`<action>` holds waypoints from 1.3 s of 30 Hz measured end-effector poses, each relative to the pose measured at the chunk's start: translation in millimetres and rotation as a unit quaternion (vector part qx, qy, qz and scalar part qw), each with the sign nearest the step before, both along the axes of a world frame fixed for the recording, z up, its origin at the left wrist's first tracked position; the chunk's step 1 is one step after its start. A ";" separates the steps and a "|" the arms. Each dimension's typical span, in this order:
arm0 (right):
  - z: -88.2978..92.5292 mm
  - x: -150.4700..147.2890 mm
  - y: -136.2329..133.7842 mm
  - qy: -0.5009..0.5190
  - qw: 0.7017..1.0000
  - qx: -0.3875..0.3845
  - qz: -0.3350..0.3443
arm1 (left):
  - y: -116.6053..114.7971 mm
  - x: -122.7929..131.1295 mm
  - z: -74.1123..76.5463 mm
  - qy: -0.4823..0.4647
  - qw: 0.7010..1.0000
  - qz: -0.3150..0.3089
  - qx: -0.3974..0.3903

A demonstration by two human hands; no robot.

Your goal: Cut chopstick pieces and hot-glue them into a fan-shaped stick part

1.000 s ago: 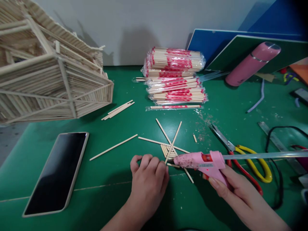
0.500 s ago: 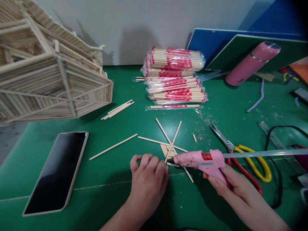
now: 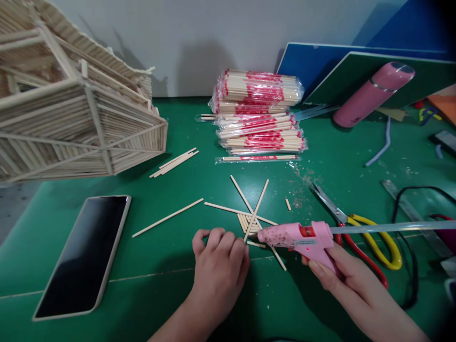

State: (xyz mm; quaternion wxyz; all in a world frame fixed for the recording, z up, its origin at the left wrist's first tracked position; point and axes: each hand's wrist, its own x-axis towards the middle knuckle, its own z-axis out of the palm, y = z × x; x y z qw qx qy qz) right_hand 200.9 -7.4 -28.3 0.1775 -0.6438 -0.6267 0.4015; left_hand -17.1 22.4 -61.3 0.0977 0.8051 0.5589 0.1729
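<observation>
My right hand (image 3: 351,280) is wrapped round the grip of a pink hot glue gun (image 3: 309,239), with a clear glue stick (image 3: 388,227) running out of its back. The gun's nozzle reaches in among crossed wooden sticks (image 3: 260,202). Under them shows a small patch of short sticks (image 3: 245,222) laid side by side. My left hand (image 3: 221,259) is closed, knuckles up, at the near end of a slanting stick; the fingertips are mostly hidden, but they appear to pinch that end.
A stick-built model (image 3: 96,118) stands at the left, above a phone (image 3: 85,256). Wrapped chopstick packs (image 3: 260,118) are piled at the back. Scissors (image 3: 342,218), a black cable (image 3: 415,266), a ruler (image 3: 413,213) and a pink bottle (image 3: 374,95) lie right. Loose sticks (image 3: 174,163) lie left of centre.
Almost nothing differs. The glue gun has shifted very slightly, and the left hand and sticks hold their places.
</observation>
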 end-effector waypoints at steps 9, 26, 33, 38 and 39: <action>2.3 1.0 1.6 -0.016 1.000 0.015 0.000 | 0.1 -0.1 0.0 0.000 1.000 -0.001 -0.006; -3.3 20.9 -6.4 -0.037 0.997 0.023 0.065 | 0.3 0.2 0.5 0.000 1.000 -0.003 -0.003; -5.0 11.2 -8.0 -0.053 0.998 0.008 0.044 | 0.5 0.0 -0.5 -0.008 1.000 -0.005 -0.002; -0.2 11.8 -6.3 -0.068 0.996 0.017 0.063 | 0.6 0.1 -0.1 -0.009 1.000 -0.003 0.005; 0.3 12.8 -6.1 -0.070 0.995 0.021 0.068 | 0.6 0.1 0.2 -0.006 1.000 -0.004 0.003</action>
